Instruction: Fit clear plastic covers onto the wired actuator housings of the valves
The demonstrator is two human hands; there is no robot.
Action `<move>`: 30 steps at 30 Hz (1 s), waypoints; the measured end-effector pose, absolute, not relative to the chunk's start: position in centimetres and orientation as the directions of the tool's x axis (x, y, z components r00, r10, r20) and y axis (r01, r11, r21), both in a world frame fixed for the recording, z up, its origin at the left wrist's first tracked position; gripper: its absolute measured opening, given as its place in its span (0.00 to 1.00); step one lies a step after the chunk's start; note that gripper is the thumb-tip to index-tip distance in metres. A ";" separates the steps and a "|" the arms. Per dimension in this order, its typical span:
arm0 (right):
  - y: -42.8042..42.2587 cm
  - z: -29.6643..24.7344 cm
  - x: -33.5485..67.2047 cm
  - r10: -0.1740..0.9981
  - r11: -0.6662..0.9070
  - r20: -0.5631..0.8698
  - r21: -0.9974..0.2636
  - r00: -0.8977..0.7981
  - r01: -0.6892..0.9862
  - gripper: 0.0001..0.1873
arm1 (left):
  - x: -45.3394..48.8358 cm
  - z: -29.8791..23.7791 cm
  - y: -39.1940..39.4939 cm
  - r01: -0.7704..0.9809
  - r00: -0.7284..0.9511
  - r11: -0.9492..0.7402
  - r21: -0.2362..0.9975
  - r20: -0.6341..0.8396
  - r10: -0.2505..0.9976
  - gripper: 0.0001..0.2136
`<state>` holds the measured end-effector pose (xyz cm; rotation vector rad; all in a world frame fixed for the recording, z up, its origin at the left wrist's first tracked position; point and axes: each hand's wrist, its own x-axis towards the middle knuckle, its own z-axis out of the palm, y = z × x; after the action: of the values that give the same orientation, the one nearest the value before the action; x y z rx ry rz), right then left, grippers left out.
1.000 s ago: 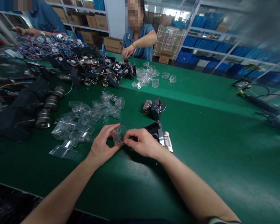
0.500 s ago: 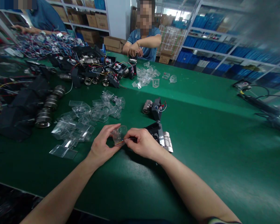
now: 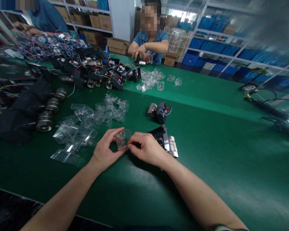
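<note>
My left hand point(image 3: 107, 146) is closed round a clear plastic cover point(image 3: 123, 137), thumb below and fingers at its upper edge. My right hand point(image 3: 145, 146) pinches thin wires point(image 3: 128, 145) at the cover's right lower side; an orange-yellow strand shows there. A black housing point(image 3: 162, 136) with a silver metal connector point(image 3: 172, 146) lies just beyond my right hand, which partly hides it. Whether the wires run to that housing is hidden. Behind it stands a second black housing point(image 3: 162, 112) with loose wires and a ribbed metal connector point(image 3: 152, 110).
Clear plastic pieces point(image 3: 79, 128) lie left of my hands on the green table point(image 3: 221, 154). More clear pieces point(image 3: 150, 78) lie farther back. Black housings point(image 3: 21, 109) with connectors crowd the left. Dark cables point(image 3: 267, 106) lie at right. A co-worker point(image 3: 149, 41) handles a part opposite.
My hands stay nearly in place; the right fingers shift slightly at the wires by the cover. Across the table, the co-worker's hands have turned the part they hold.
</note>
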<state>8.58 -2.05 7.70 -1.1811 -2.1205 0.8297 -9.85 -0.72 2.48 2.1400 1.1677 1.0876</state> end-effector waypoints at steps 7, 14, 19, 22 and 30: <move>-2.2 8.1 9.1 0.798 0.527 0.152 -0.646 -0.583 0.552 0.07 | -9.8 2.6 -0.8 0.470 0.342 -0.515 0.717 0.390 0.855 0.24; -2.2 8.2 9.3 0.779 0.540 0.128 -0.635 -0.614 0.553 0.10 | -10.0 2.5 -0.8 0.444 0.334 -0.471 0.762 0.347 0.876 0.25; -2.2 8.6 9.4 0.786 0.531 0.090 -0.604 -0.611 0.595 0.12 | -10.0 2.2 -0.8 0.414 0.336 -0.447 0.793 0.324 0.884 0.25; -2.3 8.8 9.4 0.782 0.535 0.081 -0.595 -0.617 0.600 0.12 | -10.1 2.1 -0.8 0.409 0.342 -0.445 0.797 0.318 0.884 0.25; -2.3 8.7 9.2 0.787 0.547 0.097 -0.566 -0.609 0.617 0.09 | -10.0 2.5 -0.9 0.434 0.360 -0.501 0.748 0.366 0.858 0.24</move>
<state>9.24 -2.32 8.73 -1.1546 -2.4464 0.7001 -9.98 -0.86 2.52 2.0870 1.1176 1.0306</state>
